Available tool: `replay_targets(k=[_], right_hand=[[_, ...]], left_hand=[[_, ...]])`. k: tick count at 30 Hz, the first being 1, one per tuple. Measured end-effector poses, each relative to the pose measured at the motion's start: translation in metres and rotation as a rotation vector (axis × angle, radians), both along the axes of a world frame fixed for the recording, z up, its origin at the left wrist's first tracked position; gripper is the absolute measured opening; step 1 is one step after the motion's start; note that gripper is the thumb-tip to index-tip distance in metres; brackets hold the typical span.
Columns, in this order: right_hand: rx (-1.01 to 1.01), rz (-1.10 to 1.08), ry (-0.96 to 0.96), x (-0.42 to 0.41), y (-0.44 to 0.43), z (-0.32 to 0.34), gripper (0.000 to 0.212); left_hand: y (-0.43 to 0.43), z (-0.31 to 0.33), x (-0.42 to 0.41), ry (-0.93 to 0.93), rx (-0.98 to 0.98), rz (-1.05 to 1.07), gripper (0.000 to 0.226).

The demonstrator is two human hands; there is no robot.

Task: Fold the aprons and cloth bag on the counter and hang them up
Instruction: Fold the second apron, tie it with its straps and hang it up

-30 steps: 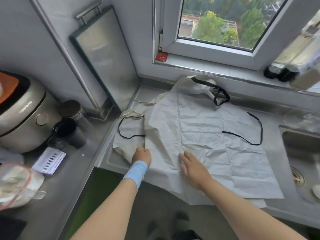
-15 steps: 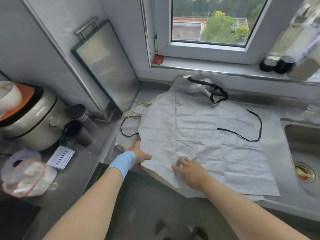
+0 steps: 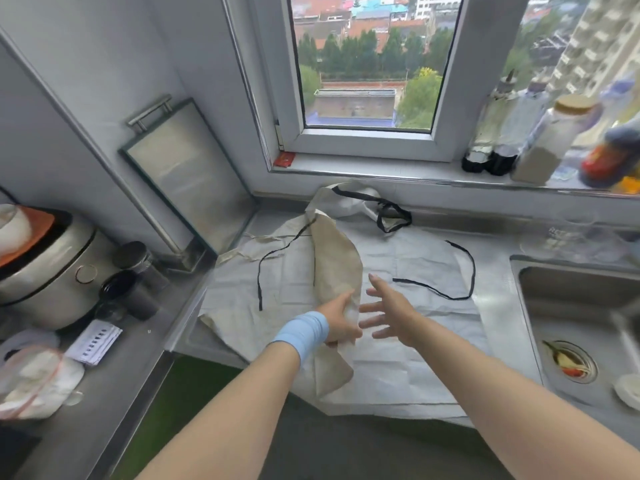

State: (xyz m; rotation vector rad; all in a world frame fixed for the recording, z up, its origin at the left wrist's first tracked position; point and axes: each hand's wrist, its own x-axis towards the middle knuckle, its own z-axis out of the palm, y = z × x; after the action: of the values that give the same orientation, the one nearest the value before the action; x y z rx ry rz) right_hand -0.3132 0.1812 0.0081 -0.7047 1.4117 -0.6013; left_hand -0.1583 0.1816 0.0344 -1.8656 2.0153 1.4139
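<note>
A pale apron (image 3: 415, 299) with black ties (image 3: 464, 271) lies spread on the steel counter (image 3: 131, 368) below the window. My left hand (image 3: 337, 322), with a blue wristband, grips the apron's left edge and lifts it into a raised fold (image 3: 337, 261) over the middle. Just to the right of that fold, my right hand (image 3: 388, 315) hovers above the cloth with fingers spread, holding nothing. More pale cloth (image 3: 235, 299) with a black strap (image 3: 263, 271) lies under the apron at the left. Its far end is bunched against the wall (image 3: 346, 199).
A rice cooker (image 3: 41, 265), dark jars (image 3: 135, 271) and a bagged item (image 3: 31, 382) stand on the left counter. A steel tray (image 3: 187, 178) leans on the wall. The sink (image 3: 581, 327) is at the right. Bottles (image 3: 519, 133) line the windowsill.
My left hand has taken the apron's left edge and lifted it toward the middle. My right hand has come off the cloth and opened. The head tilted up.
</note>
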Motion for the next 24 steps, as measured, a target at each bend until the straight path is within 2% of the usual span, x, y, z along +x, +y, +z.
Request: replay_targets(k=[4, 6, 9, 11, 13, 14, 17, 19, 21, 24], right_hand=[[-0.097, 0.137, 0.498, -0.025, 0.008, -0.021, 0.037], [-0.097, 0.242, 0.774, -0.036, 0.014, -0.031, 0.031], [-0.169, 0.452, 1.178, -0.042, 0.022, -0.048, 0.046], [-0.388, 0.594, 1.321, -0.041, 0.022, -0.06, 0.067], [-0.593, 0.8, 1.304, -0.041, 0.016, -0.071, 0.077], [-0.621, 0.903, 1.262, -0.04, 0.012, -0.076, 0.076], [-0.474, 1.037, 1.149, -0.038, 0.0, -0.084, 0.045], [-0.434, 0.994, 1.147, -0.037, -0.012, -0.081, 0.037], [-0.414, 0.859, 1.097, -0.038, -0.033, -0.072, 0.046], [-0.494, 0.642, 1.091, -0.04, -0.067, -0.058, 0.058]], left_hand=[[0.022, -0.019, -0.038, -0.037, 0.192, -0.185, 0.087], [0.024, -0.024, -0.041, -0.063, 0.265, -0.193, 0.077], [0.012, -0.025, -0.028, -0.135, 0.163, -0.143, 0.06], [-0.002, -0.025, -0.015, -0.224, 0.008, -0.133, 0.05], [-0.015, -0.027, -0.005, -0.245, -0.08, -0.073, 0.045], [-0.021, -0.03, -0.002, -0.246, -0.102, -0.045, 0.043], [-0.036, -0.041, -0.001, -0.251, -0.112, -0.024, 0.042], [-0.047, -0.047, -0.002, -0.264, -0.101, -0.048, 0.044], [-0.065, -0.053, -0.005, -0.277, -0.118, -0.065, 0.047], [-0.094, -0.059, -0.013, -0.263, -0.181, -0.047, 0.058]])
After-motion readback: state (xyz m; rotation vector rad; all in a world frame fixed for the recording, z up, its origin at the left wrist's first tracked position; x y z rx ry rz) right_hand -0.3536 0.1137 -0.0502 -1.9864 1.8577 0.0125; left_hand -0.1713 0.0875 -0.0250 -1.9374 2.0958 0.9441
